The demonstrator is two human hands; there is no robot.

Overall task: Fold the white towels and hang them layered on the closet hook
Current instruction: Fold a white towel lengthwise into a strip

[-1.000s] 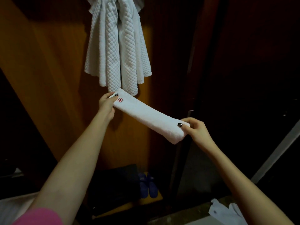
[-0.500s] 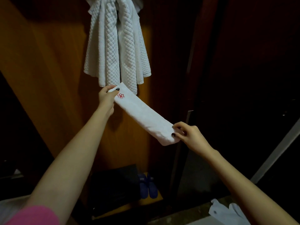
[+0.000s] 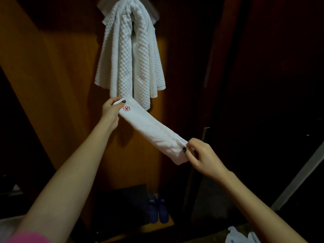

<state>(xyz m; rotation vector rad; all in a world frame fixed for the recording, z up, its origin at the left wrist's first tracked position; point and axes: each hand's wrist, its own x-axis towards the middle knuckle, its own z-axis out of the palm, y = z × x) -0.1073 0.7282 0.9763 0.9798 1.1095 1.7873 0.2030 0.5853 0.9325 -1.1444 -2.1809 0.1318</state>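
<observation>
Between your two hands a folded white towel (image 3: 150,130) stretches as a narrow band, sloping down from your left grip to your right. Your left hand (image 3: 112,111) pinches the upper end, thumb on the front face just beside the red emblem (image 3: 126,108) stitched there; the other fingers are hidden behind the cloth. Your right hand (image 3: 201,155) grips the lower end, thumb pressed on the front and fingers curled round the edge.

Directly above your left grip hangs a quilted white towel (image 3: 129,58), draped from the top of the closet. Its lowest corner comes down just behind the end you hold; whether they touch cannot be told. The hook is hidden under that cloth.

Behind both grips stands the wooden back panel (image 3: 61,85). Well below the held towel, dark blue slippers (image 3: 157,209) sit on the closet floor. Below your right forearm lies crumpled white material (image 3: 235,235).
</observation>
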